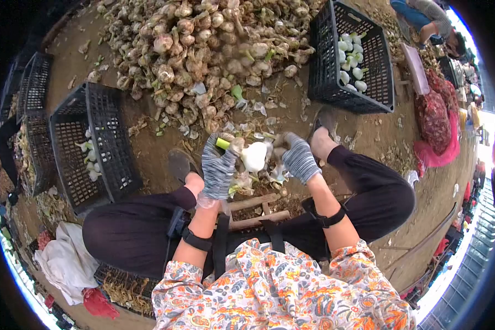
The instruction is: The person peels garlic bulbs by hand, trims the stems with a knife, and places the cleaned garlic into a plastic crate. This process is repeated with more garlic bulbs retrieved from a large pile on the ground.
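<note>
My left hand (219,165), in a grey striped knit glove, is closed round the stem of a white garlic bulb (254,157). The cut green stem end shows by its fingers. At the bulb's right side is my right hand (298,158), gloved the same way, with its fingers curled together. Thin skin shows between that hand and the bulb, but what the fingertips pinch is too blurred to tell. Ahead of both hands lies a large pile of unpeeled garlic (203,49), with roots and dirt on it. Papery skin scraps (258,109) litter the ground below the pile.
A black crate (380,66) with peeled white bulbs stands front right; another black crate (107,148) with bulbs is at left. A red net sack (439,118) lies at far right. Another person (428,22) bends at upper right. White cloth (66,261) lies lower left.
</note>
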Demonstrator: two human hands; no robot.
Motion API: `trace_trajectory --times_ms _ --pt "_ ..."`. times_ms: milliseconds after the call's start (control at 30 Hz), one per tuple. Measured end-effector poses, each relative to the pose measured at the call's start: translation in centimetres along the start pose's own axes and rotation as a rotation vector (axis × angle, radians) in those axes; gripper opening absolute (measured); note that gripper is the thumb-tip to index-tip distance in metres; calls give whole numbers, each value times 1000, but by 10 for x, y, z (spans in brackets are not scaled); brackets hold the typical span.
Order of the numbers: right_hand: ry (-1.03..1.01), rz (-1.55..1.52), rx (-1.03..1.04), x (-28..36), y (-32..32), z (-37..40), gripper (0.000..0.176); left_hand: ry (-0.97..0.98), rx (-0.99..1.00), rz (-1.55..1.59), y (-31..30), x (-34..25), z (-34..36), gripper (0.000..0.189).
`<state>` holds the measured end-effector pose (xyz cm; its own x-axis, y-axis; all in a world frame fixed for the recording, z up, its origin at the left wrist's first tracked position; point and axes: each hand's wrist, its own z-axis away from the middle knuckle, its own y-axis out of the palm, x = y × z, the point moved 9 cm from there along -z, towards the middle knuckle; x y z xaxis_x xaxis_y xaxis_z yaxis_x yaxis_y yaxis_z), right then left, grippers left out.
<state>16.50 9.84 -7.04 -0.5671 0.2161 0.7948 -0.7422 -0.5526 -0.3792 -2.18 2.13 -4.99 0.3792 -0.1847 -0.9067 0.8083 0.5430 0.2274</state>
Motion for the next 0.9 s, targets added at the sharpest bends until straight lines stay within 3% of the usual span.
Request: trace_trajectory --times_ms 33,100,133,167,233,267,300,367,400,433,467,500,533,567,633,667,700,767,800,833,867,900 --pt "-5 3 2 0 -2 -1 17 -198 -3 132 -1 18 1 19" --pt "-100 690 392 -8 25 8 18 -306 10 229 -1 36 -2 23" --pt "-49 720 537 -16 31 14 25 -399 -40 418 2 42 -1 24" --pt "-52 723 538 -14 30 16 25 -490 -92 608 5 47 0 25" --pt "-365 630 61 41 4 15 32 -533 -66 653 3 58 -3 29" --pt "-268 248 12 48 -2 13 37 -575 -62 706 5 63 -2 32" --pt "-266 245 12 54 5 11 37 -618 -56 757 7 68 -2 34" --pt "-502 -76 15 80 6 15 30 -599 -17 741 9 70 -3 40" --pt "-304 -1 166 67 22 5 25 -669 -93 668 8 70 3 41" --pt "-303 0 162 70 18 8 25 -738 -169 593 5 72 8 41" --pt "-281 -17 306 73 24 15 23 -722 -142 522 -1 81 2 29" --pt "-258 -33 454 80 32 24 22 -720 -143 524 -8 98 -3 29" --pt "-167 -316 511 81 32 29 20 -665 -218 462 -23 111 -7 22" --pt "-167 -314 518 78 30 28 20 -608 -294 401 -37 122 -9 15" --pt "28 -580 389 50 19 11 24 -654 -387 486 -31 126 -5 8" --pt "-117 -452 124 22 9 -14 30 -604 -392 465 -31 125 -6 8" --pt "-116 -455 122 23 15 -14 30 -559 -398 440 -30 125 -6 9" --pt "109 -375 252 9 41 -13 37 -503 -275 328 -13 140 -18 20" --pt "368 -687 359 -28 59 -18 42 -488 -203 97 -16 152 -28 21" --pt "367 -686 362 -37 55 -33 42 -470 -129 -133 -17 165 -40 22" --pt "475 -735 291 -52 47 -48 45 -261 -125 -164 -16 164 -58 25" --pt "582 -782 217 -64 36 -57 48 -261 -126 -163 -43 208 -58 25"
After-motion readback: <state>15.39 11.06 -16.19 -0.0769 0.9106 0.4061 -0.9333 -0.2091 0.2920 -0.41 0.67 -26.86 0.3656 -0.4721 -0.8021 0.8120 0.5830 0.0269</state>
